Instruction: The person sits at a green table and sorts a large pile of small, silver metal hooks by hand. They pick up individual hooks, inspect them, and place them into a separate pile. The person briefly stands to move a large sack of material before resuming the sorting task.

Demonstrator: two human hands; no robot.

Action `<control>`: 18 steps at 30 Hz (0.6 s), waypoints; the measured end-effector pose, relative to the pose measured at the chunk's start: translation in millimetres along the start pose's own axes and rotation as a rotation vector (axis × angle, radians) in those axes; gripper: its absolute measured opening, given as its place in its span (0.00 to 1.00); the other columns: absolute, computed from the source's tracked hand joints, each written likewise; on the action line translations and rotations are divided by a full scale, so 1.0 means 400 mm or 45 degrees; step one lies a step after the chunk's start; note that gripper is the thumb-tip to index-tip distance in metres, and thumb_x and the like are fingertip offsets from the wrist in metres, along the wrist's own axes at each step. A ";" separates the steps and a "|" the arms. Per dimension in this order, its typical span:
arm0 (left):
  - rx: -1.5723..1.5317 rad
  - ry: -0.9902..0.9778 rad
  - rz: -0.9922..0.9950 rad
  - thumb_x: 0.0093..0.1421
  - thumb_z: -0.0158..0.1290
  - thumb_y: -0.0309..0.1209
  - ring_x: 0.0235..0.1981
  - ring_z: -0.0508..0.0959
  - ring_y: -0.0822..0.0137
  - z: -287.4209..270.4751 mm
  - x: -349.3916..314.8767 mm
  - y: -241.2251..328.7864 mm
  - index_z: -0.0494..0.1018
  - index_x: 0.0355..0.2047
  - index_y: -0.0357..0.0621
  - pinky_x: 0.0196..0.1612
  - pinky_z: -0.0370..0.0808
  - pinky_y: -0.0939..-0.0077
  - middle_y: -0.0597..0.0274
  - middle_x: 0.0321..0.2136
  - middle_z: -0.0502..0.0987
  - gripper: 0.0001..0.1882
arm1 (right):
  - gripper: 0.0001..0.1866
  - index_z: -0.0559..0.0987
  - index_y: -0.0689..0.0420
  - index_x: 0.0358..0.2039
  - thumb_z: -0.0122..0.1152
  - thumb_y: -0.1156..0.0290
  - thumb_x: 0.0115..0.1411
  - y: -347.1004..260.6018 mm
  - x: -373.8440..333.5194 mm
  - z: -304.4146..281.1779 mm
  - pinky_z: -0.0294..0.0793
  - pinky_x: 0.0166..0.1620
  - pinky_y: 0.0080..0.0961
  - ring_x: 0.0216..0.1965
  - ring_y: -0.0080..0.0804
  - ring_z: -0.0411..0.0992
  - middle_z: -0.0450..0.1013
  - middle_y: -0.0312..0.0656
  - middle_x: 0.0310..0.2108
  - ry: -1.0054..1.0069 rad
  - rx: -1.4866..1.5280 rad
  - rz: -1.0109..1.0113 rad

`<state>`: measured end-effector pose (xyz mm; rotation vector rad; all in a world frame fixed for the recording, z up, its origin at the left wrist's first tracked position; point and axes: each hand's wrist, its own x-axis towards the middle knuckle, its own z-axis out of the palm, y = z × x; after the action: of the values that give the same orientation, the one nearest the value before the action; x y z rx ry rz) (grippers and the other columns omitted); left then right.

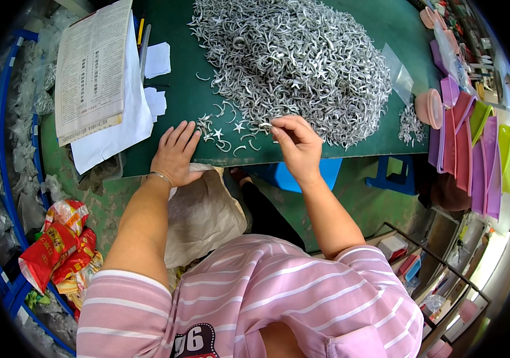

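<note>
A big heap of small silver crescent-shaped metal pieces (293,65) covers the middle of the green table (168,30). Between my hands lie several loose crescents (224,145) and a few star-shaped pieces (239,126). My left hand (175,155) rests palm down at the table's front edge, fingers stretched out, beside the loose pieces. Under its thumb hangs the rim of an off-white sack (204,218). At the near side of the heap my right hand (296,148) pinches a small silver crescent (265,125) between thumb and forefinger.
Newspaper (92,74) and white paper (115,140) lie at the left. A smaller pile of silver bits (411,126) and a pink tub (428,108) stand at the right, near colourful plastic bins (462,134). Blue stools (293,177) are under the table; red packages (58,247) lie lower left.
</note>
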<state>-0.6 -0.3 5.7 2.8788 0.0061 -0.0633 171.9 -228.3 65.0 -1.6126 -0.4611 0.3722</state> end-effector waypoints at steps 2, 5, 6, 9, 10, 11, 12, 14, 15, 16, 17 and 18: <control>0.001 0.004 0.005 0.41 0.62 0.51 0.66 0.52 0.56 0.002 -0.001 -0.001 0.60 0.60 0.43 0.66 0.48 0.55 0.54 0.65 0.54 0.48 | 0.07 0.79 0.65 0.37 0.60 0.80 0.57 -0.004 -0.004 0.002 0.74 0.33 0.15 0.31 0.19 0.74 0.76 0.38 0.33 -0.003 0.025 0.111; -0.005 0.022 0.008 0.41 0.62 0.51 0.66 0.52 0.55 0.010 -0.002 -0.005 0.60 0.60 0.43 0.66 0.48 0.55 0.54 0.65 0.54 0.48 | 0.07 0.79 0.66 0.36 0.60 0.78 0.58 -0.007 -0.012 0.014 0.74 0.30 0.15 0.27 0.19 0.75 0.76 0.38 0.28 0.071 0.209 0.452; -0.007 0.024 0.010 0.41 0.62 0.51 0.66 0.52 0.55 0.010 -0.002 -0.005 0.59 0.60 0.43 0.66 0.48 0.55 0.54 0.65 0.54 0.48 | 0.07 0.79 0.66 0.36 0.60 0.78 0.57 -0.008 -0.013 0.014 0.74 0.29 0.15 0.26 0.19 0.75 0.76 0.37 0.27 0.083 0.213 0.493; -0.006 0.016 0.011 0.40 0.63 0.51 0.66 0.52 0.55 0.008 -0.003 -0.004 0.59 0.60 0.43 0.66 0.48 0.55 0.54 0.65 0.54 0.49 | 0.07 0.79 0.66 0.35 0.60 0.77 0.57 -0.011 -0.015 0.013 0.74 0.27 0.16 0.25 0.20 0.75 0.76 0.37 0.26 0.098 0.240 0.570; 0.000 0.003 0.009 0.39 0.63 0.51 0.66 0.52 0.55 0.005 -0.003 -0.003 0.59 0.60 0.43 0.66 0.48 0.55 0.54 0.65 0.54 0.49 | 0.07 0.79 0.66 0.35 0.60 0.77 0.57 -0.012 -0.016 0.012 0.74 0.27 0.16 0.25 0.20 0.75 0.76 0.37 0.26 0.100 0.251 0.587; 0.006 -0.008 0.008 0.39 0.63 0.51 0.66 0.52 0.55 0.004 -0.001 -0.002 0.59 0.60 0.43 0.66 0.48 0.55 0.54 0.65 0.53 0.50 | 0.07 0.79 0.66 0.35 0.60 0.77 0.57 -0.013 -0.016 0.011 0.74 0.26 0.16 0.25 0.19 0.75 0.76 0.37 0.26 0.098 0.247 0.594; -0.005 0.006 0.011 0.38 0.64 0.50 0.66 0.52 0.54 0.005 -0.001 -0.002 0.59 0.60 0.43 0.66 0.49 0.54 0.53 0.65 0.54 0.50 | 0.07 0.79 0.66 0.35 0.60 0.77 0.57 -0.013 -0.016 0.010 0.73 0.26 0.16 0.25 0.19 0.75 0.76 0.37 0.25 0.096 0.243 0.601; -0.028 0.034 0.017 0.35 0.65 0.47 0.66 0.54 0.52 0.009 -0.001 -0.003 0.58 0.60 0.43 0.65 0.51 0.52 0.51 0.64 0.55 0.52 | 0.07 0.79 0.66 0.35 0.60 0.77 0.57 -0.011 -0.018 0.008 0.73 0.27 0.16 0.25 0.20 0.75 0.76 0.38 0.26 0.084 0.212 0.597; -0.029 0.036 0.018 0.35 0.65 0.47 0.66 0.53 0.52 0.010 -0.001 -0.003 0.58 0.60 0.43 0.65 0.51 0.52 0.51 0.64 0.54 0.52 | 0.06 0.79 0.66 0.35 0.60 0.77 0.57 -0.006 -0.020 0.008 0.73 0.27 0.17 0.26 0.21 0.74 0.76 0.38 0.27 0.074 0.186 0.587; -0.030 0.038 0.018 0.35 0.65 0.47 0.66 0.53 0.52 0.010 -0.001 -0.003 0.58 0.60 0.43 0.65 0.51 0.52 0.51 0.64 0.54 0.52 | 0.06 0.79 0.66 0.35 0.60 0.77 0.57 -0.002 -0.022 0.008 0.73 0.27 0.18 0.26 0.22 0.74 0.76 0.38 0.27 0.064 0.159 0.577; -0.031 0.039 0.019 0.35 0.65 0.47 0.66 0.53 0.52 0.010 -0.001 -0.003 0.58 0.60 0.43 0.65 0.51 0.52 0.51 0.64 0.54 0.51 | 0.06 0.79 0.65 0.35 0.61 0.77 0.57 -0.001 -0.025 0.009 0.73 0.27 0.17 0.26 0.21 0.74 0.76 0.38 0.27 0.049 0.116 0.566; -0.026 0.039 0.017 0.35 0.65 0.47 0.66 0.53 0.52 0.009 0.000 -0.002 0.58 0.60 0.44 0.65 0.51 0.52 0.51 0.64 0.54 0.51 | 0.06 0.79 0.65 0.35 0.61 0.77 0.57 -0.001 -0.028 0.011 0.73 0.27 0.17 0.26 0.21 0.74 0.76 0.37 0.27 0.034 0.072 0.556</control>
<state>-0.8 -0.4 1.8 2.8592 -0.0065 -0.0167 160.1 -230.3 64.5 -1.6555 -0.0717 0.6833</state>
